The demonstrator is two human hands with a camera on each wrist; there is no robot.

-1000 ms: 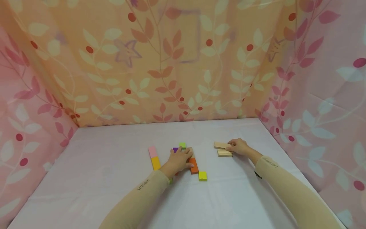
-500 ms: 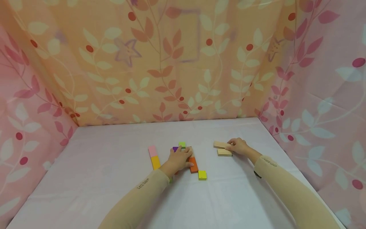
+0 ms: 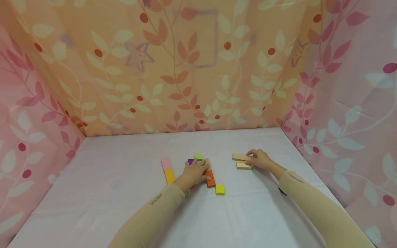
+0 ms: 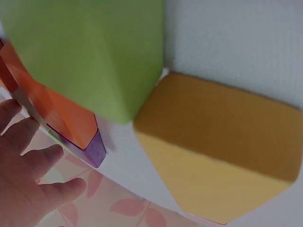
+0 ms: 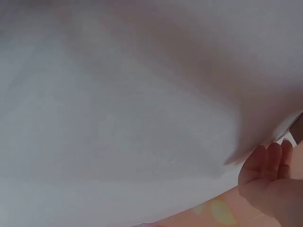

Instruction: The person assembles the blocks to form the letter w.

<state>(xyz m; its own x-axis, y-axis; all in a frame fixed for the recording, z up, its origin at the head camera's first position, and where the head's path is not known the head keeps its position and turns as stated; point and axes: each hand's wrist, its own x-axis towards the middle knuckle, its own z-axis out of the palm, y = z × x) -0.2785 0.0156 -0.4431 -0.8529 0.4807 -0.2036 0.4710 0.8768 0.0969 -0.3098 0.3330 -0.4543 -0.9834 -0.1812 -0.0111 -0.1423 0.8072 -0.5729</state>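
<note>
Pink block (image 3: pixel 165 163) and yellow-orange block (image 3: pixel 169 176) lie end to end, one line running away from the person, just left of the left hand (image 3: pixel 194 172). In the left wrist view the yellow-orange block (image 4: pixel 222 151) fills the right of the frame, a green block (image 4: pixel 94 52) beside it.

Left hand lies palm down, fingers straight and slightly spread, pressing on the coloured cluster; nothing pinched. Purple block (image 3: pixel 190 161) and a light-green block (image 3: pixel 197 156) sit just past its fingertips. Orange block (image 3: pixel 210 178) pokes out under its thumb side, long axis toward the person. Lime square block (image 3: pixel 220 189) sits just beside the near end of the orange one, right of the wrist.

Well right, apart from the cluster: two plain wood blocks. Far wood block (image 3: pixel 240 157) and near wood block (image 3: pixel 243 165) lie side by side, long axes left-right, both to the left of the right hand (image 3: pixel 260 159). Right hand's fingers curl onto the right ends of them, fingertips on the far one; full grip or mere touch, cannot tell. Right wrist view shows only white tablecloth (image 5: pixel 118 118) and fingertips (image 5: pixel 270 161).

The right hand is by far the nearer to the wood blocks; they lie leftward of it, toward the cluster.
</note>
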